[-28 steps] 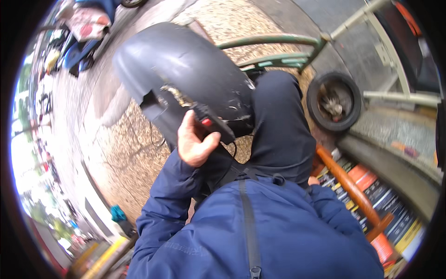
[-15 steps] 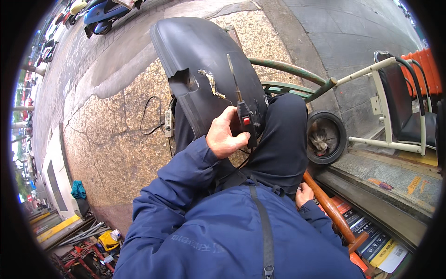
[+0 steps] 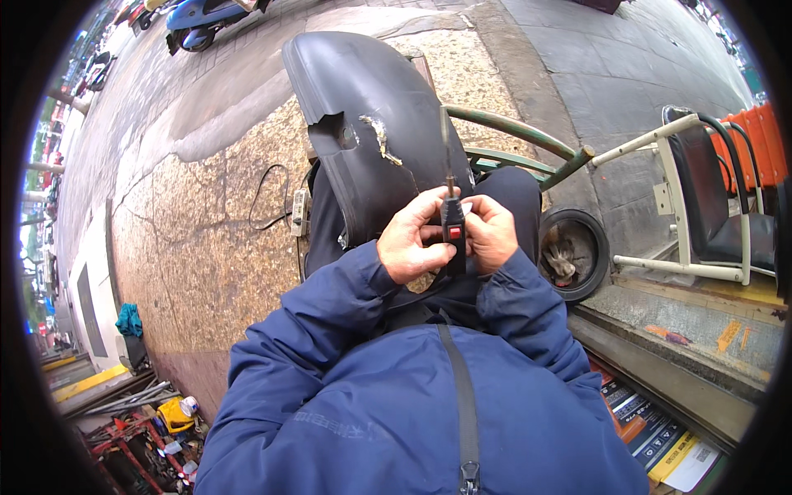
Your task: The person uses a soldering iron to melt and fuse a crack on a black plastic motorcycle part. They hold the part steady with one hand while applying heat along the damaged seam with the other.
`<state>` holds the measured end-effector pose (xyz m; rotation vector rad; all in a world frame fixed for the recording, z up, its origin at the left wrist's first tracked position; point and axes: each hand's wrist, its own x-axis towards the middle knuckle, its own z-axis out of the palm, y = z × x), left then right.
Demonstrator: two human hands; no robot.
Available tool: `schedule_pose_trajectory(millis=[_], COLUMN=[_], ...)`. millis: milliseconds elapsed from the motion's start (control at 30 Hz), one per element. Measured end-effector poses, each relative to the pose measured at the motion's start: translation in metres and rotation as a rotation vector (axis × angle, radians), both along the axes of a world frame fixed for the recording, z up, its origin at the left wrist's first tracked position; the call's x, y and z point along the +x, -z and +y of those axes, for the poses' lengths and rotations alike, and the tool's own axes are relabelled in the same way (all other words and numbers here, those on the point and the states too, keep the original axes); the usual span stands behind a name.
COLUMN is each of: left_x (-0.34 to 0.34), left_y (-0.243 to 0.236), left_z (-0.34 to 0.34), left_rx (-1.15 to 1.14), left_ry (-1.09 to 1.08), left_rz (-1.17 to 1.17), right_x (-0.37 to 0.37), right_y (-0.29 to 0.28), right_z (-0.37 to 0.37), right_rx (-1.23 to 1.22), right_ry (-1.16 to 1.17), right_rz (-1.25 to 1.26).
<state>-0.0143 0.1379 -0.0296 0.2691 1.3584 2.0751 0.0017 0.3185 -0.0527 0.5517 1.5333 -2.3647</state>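
A soldering iron (image 3: 454, 234) with a black handle, a red switch and a long thin metal shaft stands in front of me, its tip pointing away. My left hand (image 3: 415, 240) is closed on the handle from the left, thumb along its side. From the right, my right hand (image 3: 492, 234) pinches the upper handle with thumb and fingers; the exact contact is partly hidden. Beyond the hands, a curved black plastic fender (image 3: 375, 107) rests against my legs. Its left side has a broken notch, and a ragged pale patch with a crack marks its middle.
A power strip (image 3: 300, 213) with a looped black cable lies left of my legs. To the right are a small wheel (image 3: 596, 256), a green metal frame (image 3: 528, 136) and a black-seated chair (image 3: 701, 190). Tools and a yellow item (image 3: 175, 415) lie lower left.
My right hand has come up from beside the wooden rail at my right to the soldering iron. The iron has shifted right and turned more upright in view.
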Motion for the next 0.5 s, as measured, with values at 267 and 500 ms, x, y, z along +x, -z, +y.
schedule_pose_trajectory(millis=[267, 500], left_x=[0.002, 0.003], left_y=[0.001, 0.007], left_z=[-0.003, -0.006], left_rx=[-0.178, -0.111], left_ry=[-0.006, -0.060], left_rz=[0.146, 0.174], right_x=[-0.003, -0.008], right_y=[0.021, 0.024], right_z=[-0.015, -0.016], right_rx=[-0.183, -0.359], right_ry=[0.051, -0.102], right_rz=[-0.018, -0.035])
